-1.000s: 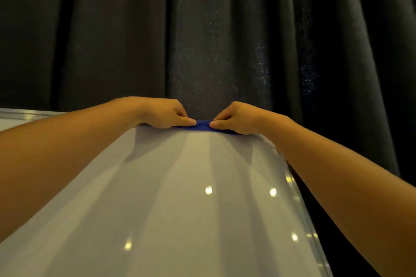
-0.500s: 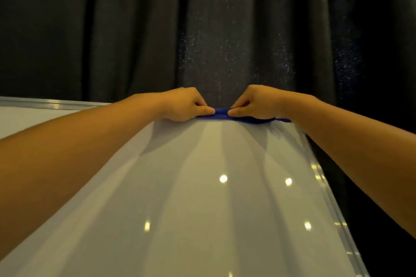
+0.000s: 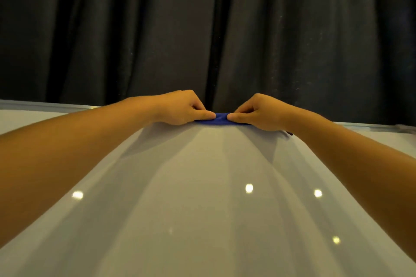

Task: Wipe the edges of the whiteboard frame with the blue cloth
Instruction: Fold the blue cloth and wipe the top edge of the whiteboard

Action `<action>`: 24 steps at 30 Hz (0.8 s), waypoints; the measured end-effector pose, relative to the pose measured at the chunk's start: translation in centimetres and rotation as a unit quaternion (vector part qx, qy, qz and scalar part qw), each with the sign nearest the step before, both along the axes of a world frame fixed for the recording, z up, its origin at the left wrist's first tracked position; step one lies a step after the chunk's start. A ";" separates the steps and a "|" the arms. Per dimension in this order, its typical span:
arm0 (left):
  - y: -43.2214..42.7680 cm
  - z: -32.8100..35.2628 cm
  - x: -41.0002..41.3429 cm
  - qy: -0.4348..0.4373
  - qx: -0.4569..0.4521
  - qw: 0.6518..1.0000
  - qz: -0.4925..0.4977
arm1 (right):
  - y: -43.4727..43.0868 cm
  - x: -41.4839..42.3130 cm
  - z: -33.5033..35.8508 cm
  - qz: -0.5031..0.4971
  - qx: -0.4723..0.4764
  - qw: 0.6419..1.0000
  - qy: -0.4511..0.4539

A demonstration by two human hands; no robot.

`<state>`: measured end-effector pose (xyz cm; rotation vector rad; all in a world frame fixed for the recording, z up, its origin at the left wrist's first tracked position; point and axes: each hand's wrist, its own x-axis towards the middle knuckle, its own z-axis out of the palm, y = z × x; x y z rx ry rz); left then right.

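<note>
I have the blue cloth bunched on the far edge of the whiteboard frame; my left hand and right hand each pinch one end with curled fingers (two grips, I judge, keep it pressed to the rail); a dark curtain hangs beyond.

An indoor room dressed like a meeting or presentation space: a heavy, dark, pleated curtain hangs wall-wide just beyond the grip on the blue cloth. On the near side of that grip spreads a glossy whiteboard with a metal frame, its surface showing small round reflections of lights.
</note>
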<state>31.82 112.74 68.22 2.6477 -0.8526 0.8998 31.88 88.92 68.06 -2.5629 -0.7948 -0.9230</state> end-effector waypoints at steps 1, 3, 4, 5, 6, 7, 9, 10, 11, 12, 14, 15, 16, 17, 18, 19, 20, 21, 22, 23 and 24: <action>1.9 -0.1 0.0 0.001 -0.004 1.000 0.002 | 1.8 0.1 0.0 0.001 -0.005 1.000 0.001; 4.8 -0.3 0.0 0.001 -0.011 1.000 0.002 | 4.9 0.1 -0.1 -0.009 -0.012 1.000 0.003; 6.1 -0.4 0.0 -0.001 -0.012 1.000 0.005 | 6.4 0.2 -0.1 -0.014 -0.020 1.000 0.002; 7.2 -0.4 -0.1 -0.004 -0.010 1.000 0.011 | 7.6 0.3 -0.2 -0.021 -0.028 0.999 -0.003; 8.3 -0.3 -0.3 -0.006 -0.006 1.000 0.020 | 8.6 0.4 -0.3 -0.030 -0.037 0.999 -0.015; 9.3 -0.3 -0.4 -0.008 0.001 1.000 0.029 | 9.5 0.4 -0.6 -0.040 -0.045 0.998 -0.030; 11.3 -0.3 -0.5 -0.016 0.015 0.999 0.044 | 10.8 0.7 -1.1 -0.056 -0.061 0.995 -0.064; 12.2 -0.4 -0.5 -0.019 0.018 0.999 0.045 | 11.5 0.8 -1.2 -0.061 -0.071 0.993 -0.075; 12.9 -0.7 -0.4 -0.020 0.017 0.999 0.043 | 12.1 1.0 -1.2 -0.064 -0.081 0.992 -0.076; 13.7 -0.9 -0.2 -0.020 0.016 0.999 0.042 | 12.8 1.3 -1.2 -0.062 -0.088 0.992 -0.069; 14.9 -1.3 -0.1 -0.015 0.010 0.999 0.047 | 14.1 1.6 -0.9 -0.057 -0.093 0.993 -0.039; 15.4 -1.3 -0.2 -0.015 0.006 0.999 0.052 | 14.8 1.7 -0.8 -0.053 -0.094 0.994 -0.025; 15.9 -1.3 -0.3 -0.014 0.003 0.998 0.057 | 15.5 1.6 -0.7 -0.048 -0.098 0.994 -0.014; 16.5 -1.3 -0.3 -0.011 0.000 0.998 0.060 | 16.2 1.5 -0.6 -0.044 -0.102 0.994 -0.007; 17.1 -1.2 -0.5 -0.005 -0.001 0.998 0.061 | 16.8 1.3 -0.5 -0.041 -0.106 0.994 -0.004; 17.7 -1.1 -0.6 0.008 -0.003 0.998 0.060 | 17.4 1.2 -0.3 -0.041 -0.108 0.993 -0.001; 18.4 -0.9 -0.8 0.025 -0.005 0.998 0.055 | 18.0 1.1 -0.3 -0.041 -0.109 0.993 0.004; 19.1 -0.8 -0.9 0.039 -0.005 0.998 0.049 | 18.6 1.1 -0.3 -0.039 -0.111 0.993 0.009; 19.9 -0.8 -1.0 0.046 -0.005 0.998 0.043 | 19.4 1.1 -0.3 -0.037 -0.112 0.993 0.010; 20.6 -0.8 -1.0 0.050 -0.004 0.998 0.038 | 19.9 1.1 -0.3 -0.035 -0.111 0.993 0.009; 21.4 -0.8 -1.1 0.051 -0.006 0.998 0.036 | 20.8 1.1 -0.3 -0.034 -0.108 0.994 0.007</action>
